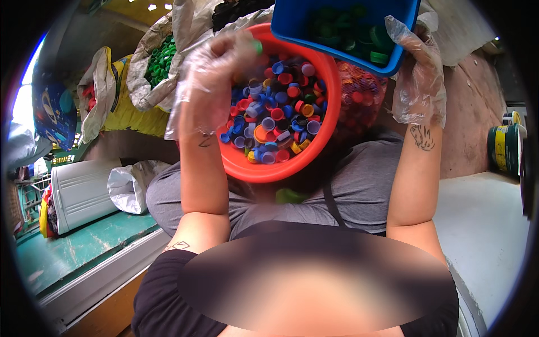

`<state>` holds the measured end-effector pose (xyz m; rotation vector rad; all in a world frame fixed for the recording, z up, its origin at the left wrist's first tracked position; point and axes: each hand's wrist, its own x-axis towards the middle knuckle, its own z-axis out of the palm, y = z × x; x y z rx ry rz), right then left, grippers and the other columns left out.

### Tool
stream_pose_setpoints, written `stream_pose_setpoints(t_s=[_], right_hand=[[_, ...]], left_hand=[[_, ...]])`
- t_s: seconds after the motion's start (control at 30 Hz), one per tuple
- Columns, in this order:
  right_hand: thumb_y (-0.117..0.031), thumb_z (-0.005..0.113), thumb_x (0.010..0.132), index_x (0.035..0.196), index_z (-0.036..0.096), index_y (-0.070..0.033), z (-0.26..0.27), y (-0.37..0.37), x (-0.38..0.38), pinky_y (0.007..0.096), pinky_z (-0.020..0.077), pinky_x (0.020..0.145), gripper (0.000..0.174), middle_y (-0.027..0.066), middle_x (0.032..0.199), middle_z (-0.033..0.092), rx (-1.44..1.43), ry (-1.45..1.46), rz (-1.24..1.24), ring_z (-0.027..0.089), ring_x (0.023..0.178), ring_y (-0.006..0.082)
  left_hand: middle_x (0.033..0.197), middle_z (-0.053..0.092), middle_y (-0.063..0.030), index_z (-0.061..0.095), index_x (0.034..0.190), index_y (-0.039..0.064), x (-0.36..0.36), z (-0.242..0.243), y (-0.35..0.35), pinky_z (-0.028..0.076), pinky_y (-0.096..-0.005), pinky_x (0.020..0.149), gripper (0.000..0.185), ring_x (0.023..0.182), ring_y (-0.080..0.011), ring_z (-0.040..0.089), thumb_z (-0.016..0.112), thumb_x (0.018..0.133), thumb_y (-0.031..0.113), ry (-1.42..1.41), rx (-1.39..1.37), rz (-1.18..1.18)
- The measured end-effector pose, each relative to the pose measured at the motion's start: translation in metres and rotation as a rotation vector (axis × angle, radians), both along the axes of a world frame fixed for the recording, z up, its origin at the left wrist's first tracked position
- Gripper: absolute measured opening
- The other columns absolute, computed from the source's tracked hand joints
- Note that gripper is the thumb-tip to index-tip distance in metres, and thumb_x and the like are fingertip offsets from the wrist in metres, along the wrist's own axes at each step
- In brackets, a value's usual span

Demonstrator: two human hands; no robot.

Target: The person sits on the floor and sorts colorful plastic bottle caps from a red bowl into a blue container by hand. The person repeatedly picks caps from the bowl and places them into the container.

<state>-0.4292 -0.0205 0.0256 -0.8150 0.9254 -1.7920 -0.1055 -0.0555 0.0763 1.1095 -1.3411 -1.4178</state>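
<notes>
A clear plastic glove covers my left hand [214, 63], raised over the left rim of a red-orange basin [269, 173]. Its blurred fingers pinch a small green bottle cap [257, 46]. Many loose plastic caps [273, 113] in blue, red, yellow, lilac and other colours fill the basin. My right hand [421, 71], gloved likewise, grips the right edge of a blue plastic bin [337, 54]. That bin is tilted towards me above the basin's far right side. Green caps [379, 57] lie inside it, partly in shadow.
A woven sack [141, 86] of green caps stands left of the basin. Beyond it are a sack with red pieces [94, 84] and a yellow sack [134, 120]. Right of the basin sits a red mesh bag [362, 92] of caps. A white bag [128, 189] lies by my left knee.
</notes>
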Motion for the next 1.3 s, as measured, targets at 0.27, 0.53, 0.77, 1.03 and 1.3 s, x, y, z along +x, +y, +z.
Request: stream_pose_setpoints(t_s=[0.27,0.53,0.77,1.03,1.3], right_hand=[[-0.015,0.075,0.085,0.127,0.064,0.002,0.02,0.009,0.02,0.0299,0.057,0.092,0.046,0.0099,0.112,0.073,-0.022,-0.017,0.014,0.07,0.101,0.0166],[-0.015,0.078,0.084,0.127,0.062,0.0,0.02,0.005,0.012,0.0293,0.0614,0.08,0.049,0.0103,0.11,0.073,0.002,-0.007,-0.105,0.072,0.093,0.0181],[-0.013,0.078,0.082,0.126,0.061,-0.001,0.015,0.006,0.008,0.0321,0.0616,0.084,0.048,0.0102,0.11,0.071,-0.054,-0.022,-0.003,0.072,0.094,0.0188],[-0.014,0.079,0.08,0.128,0.059,-0.001,0.016,0.009,0.013,0.0336,0.0602,0.09,0.054,0.0103,0.11,0.071,-0.038,0.003,-0.021,0.071,0.098,0.0189],[-0.015,0.078,0.082,0.124,0.061,-0.002,0.012,0.003,0.03,0.0322,0.058,0.092,0.047,0.009,0.111,0.07,-0.064,0.026,0.043,0.069,0.1,0.0184]], left_hand=[[0.088,0.067,-0.0005,0.072,0.098,0.005,-0.015,-0.003,-0.015,0.049,-0.0262,0.075,0.013,0.082,-0.0102,0.06,0.068,0.098,0.018,0.08,-0.478,0.274],[0.108,0.071,-0.0198,0.077,0.096,0.004,-0.072,-0.146,0.009,0.056,-0.0433,0.087,0.029,0.101,-0.0341,0.068,0.082,0.072,0.019,-1.35,-0.617,-0.392],[0.098,0.073,-0.0168,0.08,0.09,0.008,-0.077,-0.14,0.002,0.056,-0.0451,0.087,0.026,0.095,-0.0363,0.07,0.085,0.067,0.018,-1.352,-0.548,-0.452],[0.091,0.072,0.0001,0.076,0.1,-0.001,-0.021,-0.019,-0.004,0.048,-0.0265,0.075,0.024,0.079,-0.0089,0.06,0.074,0.094,0.022,-0.153,0.073,-0.136],[0.106,0.07,-0.0086,0.068,0.12,-0.001,-0.023,0.03,-0.024,0.053,-0.0295,0.084,0.035,0.098,-0.0185,0.068,0.061,0.102,0.03,-0.03,-0.334,0.113]])
